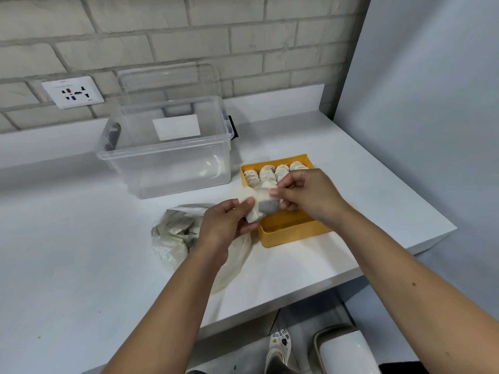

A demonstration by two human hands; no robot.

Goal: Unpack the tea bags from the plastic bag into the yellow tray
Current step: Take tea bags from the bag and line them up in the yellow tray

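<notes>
While the white counter point(81, 252) runs along a pale brick wall point(162, 28), yellow tray point(294, 234) sits on it. Clear bin point(175, 171) beyond tray, leftward; plastic bag point(172, 238) just left of tray. Left hand point(224, 225) and right hand point(310, 195) both pinch one tea bag point(266, 205) above tray: white paper, dark grey fill.

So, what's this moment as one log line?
left hand: grips tea bag | right hand: pinches it | tray: far row filled | plastic bag: not empty
</notes>
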